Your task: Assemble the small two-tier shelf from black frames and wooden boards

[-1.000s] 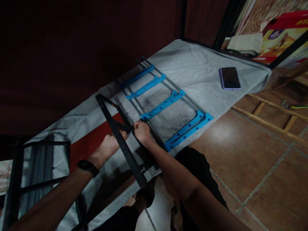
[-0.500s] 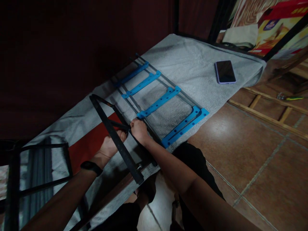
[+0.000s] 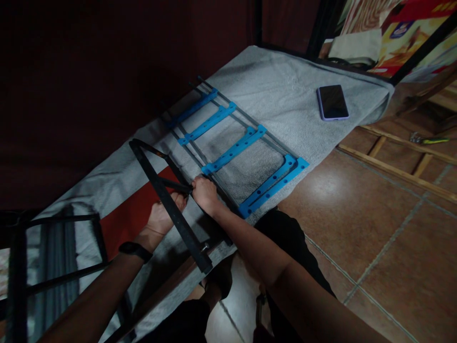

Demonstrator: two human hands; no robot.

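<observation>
A black metal frame [image 3: 167, 202] of flat bars stands tilted over a grey towel [image 3: 285, 95]. My left hand [image 3: 162, 216] is closed under it, gripping one of its short cross bars. My right hand [image 3: 203, 194] is pinched on the end of that cross bar, where it meets the thin grey rods. Just beyond lies a ladder-like rack of blue perforated strips [image 3: 233, 150] threaded on grey rods. A black watch [image 3: 135, 249] is on my left wrist.
A phone [image 3: 332, 102] lies face up on the towel's far right. Another dark rod frame [image 3: 53, 257] sits at the left. Brown tiled floor [image 3: 374, 228] with wooden slats [image 3: 400, 171] is to the right. Boxes [image 3: 403, 33] stand at the far end.
The view has drifted slightly, so everything sits a little higher and further left. Both hands keep the same hold on the black frame.
</observation>
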